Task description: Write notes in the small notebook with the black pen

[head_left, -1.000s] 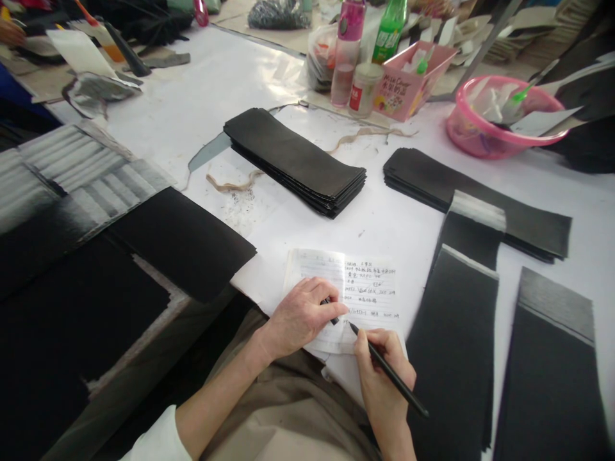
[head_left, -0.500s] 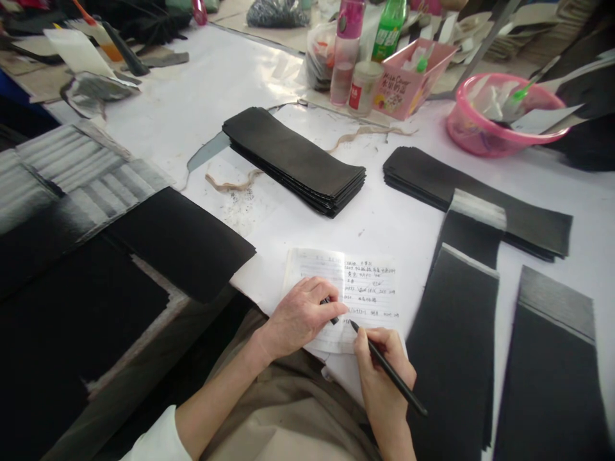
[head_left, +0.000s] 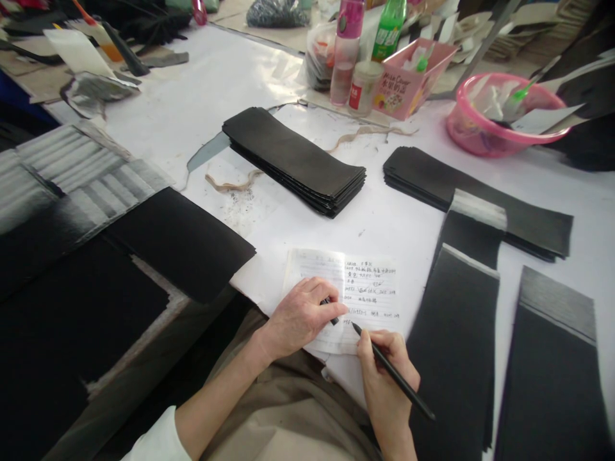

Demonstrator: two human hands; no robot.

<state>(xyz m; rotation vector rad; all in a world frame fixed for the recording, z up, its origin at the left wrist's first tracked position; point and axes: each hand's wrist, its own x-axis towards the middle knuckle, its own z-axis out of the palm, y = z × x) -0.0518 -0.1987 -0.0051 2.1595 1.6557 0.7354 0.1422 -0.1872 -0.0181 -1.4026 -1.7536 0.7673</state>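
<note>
- Right hand (head_left: 382,390) grips a black pen (head_left: 394,372), its tip on the note sheet (head_left: 372,288).
- Left hand (head_left: 300,317), at 9 o'clock, lies curled and pins the sheet; whether it grips anything, I cannot tell.
- Judged: writing 1 line; the next stroke needs the sheet flat.
- Black strips (head_left: 293,157) lie at 12 o'clock on the tabletop (head_left: 394,224).

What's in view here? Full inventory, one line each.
notebook: 1, white lined, near table edge
pen: 1, black, tip on notebook
black sheet stacks: 2, black, mid-table and right
black strips: at least 3, black with grey ends, near right
black panels: several, black and grey, left
basin: 1, pink, far right
box: 1, pink, far centre
pink bottle: 1, left of box
green bottle: 1, behind box
jar: 1, whitish, beside pink bottle
table: 1, white
left hand: resting on notebook
right hand: gripping pen
</note>
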